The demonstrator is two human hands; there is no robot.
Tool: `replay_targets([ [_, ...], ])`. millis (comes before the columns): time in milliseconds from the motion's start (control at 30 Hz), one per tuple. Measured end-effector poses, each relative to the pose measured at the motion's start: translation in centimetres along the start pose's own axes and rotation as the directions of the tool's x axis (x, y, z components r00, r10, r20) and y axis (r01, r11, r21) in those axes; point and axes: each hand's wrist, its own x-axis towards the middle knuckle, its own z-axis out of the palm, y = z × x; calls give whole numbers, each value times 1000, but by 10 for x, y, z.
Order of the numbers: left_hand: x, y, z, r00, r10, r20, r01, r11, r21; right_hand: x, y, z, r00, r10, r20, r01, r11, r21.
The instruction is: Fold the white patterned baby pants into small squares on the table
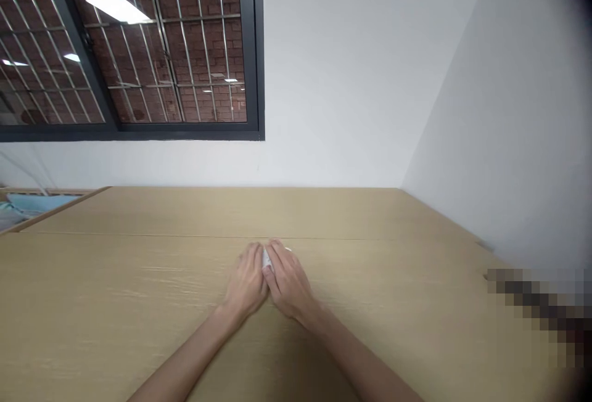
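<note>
The left hand (247,282) lies palm-down on the wooden counter (115,303), fingers curled around the left side of a small white object (267,259). That object sits at mid-counter between both hands, mostly covered, so its long axis and heading cannot be determined. The right hand (290,282) touches the left hand and is closed over the object's right side, with a white tip (287,248) protruding at its far-right edge.

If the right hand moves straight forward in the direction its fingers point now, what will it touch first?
The right hand points up-left, toward the far wall. A small white object, already under its fingertips and against the left hand, comes first. Beyond it only bare wooden table shows up to the wall, though depth is hard to judge.
</note>
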Motion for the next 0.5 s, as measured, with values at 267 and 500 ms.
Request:
replay_targets([
  [267, -3, -5, 26, 980, 167, 107, -159, 984, -79, -1, 18, 16, 977, -23, 211, 30, 999, -27],
  [500, -11, -23, 29, 989, 67, 129, -55, 994, -92, -13, 39, 15, 962, 34, 271, -16, 998, -66],
])
